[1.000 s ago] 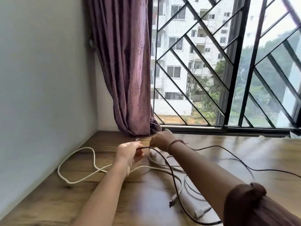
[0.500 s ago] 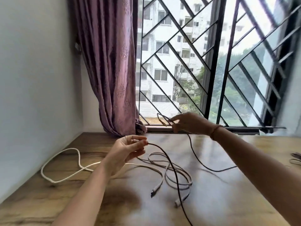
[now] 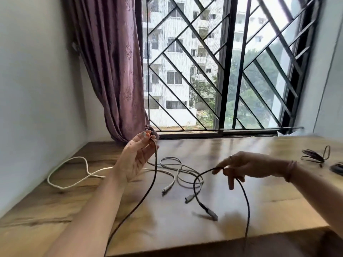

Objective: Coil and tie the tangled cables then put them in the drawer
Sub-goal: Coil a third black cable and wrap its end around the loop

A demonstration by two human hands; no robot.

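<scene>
Dark cable (image 3: 154,175): left hand (image 3: 136,160) pinching one end, right hand (image 3: 246,166) gripping a loop; coiling should be proceeding in even, untwisted turns.

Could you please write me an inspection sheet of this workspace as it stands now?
Surface: wooden table, bare patches reflecting window light.
Job's things: black cable held up by both hands, its plug hanging just over the table; no drawer seen.
Clutter: white cables in loose loops mid-table, one long loop at the left; dark coils at the far right.
Grippers: left hand pinches the black cable at its fingertips; right hand pinches it further along.
Cables: black cable runs off the near table edge.
Surroundings: purple curtain, barred window, white wall.
</scene>
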